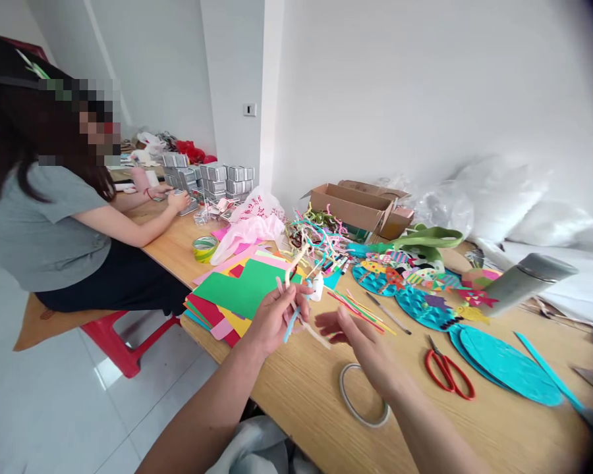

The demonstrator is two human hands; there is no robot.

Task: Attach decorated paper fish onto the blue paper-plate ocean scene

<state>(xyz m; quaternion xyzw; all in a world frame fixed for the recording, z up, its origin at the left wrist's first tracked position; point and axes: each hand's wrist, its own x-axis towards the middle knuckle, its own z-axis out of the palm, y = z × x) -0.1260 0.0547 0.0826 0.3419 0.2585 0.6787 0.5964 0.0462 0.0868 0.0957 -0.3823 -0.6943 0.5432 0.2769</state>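
Observation:
My left hand (281, 313) is closed around a few fuzzy pipe cleaners (296, 260), one cream, one light blue and one pale pink. Their ends stick out above and below the fingers. Just to the right, my right hand (353, 336) is held apart with its fingers loosely stretched and nothing in them. A pale strand reaches from the left hand toward its fingertips; I cannot tell if they touch. Beyond my hands lies a tangled heap of coloured pipe cleaners (321, 230). Green craft paper (242, 288) tops a stack of coloured sheets beside my left hand.
Red-handled scissors (447, 372), a tape ring (350, 401) and turquoise ovals (508, 362) lie at the right. A metal flask (528, 283) and cardboard box (348, 204) stand farther back. Another person (74, 210) sits at the left, handling small items near stacked boxes (225, 181).

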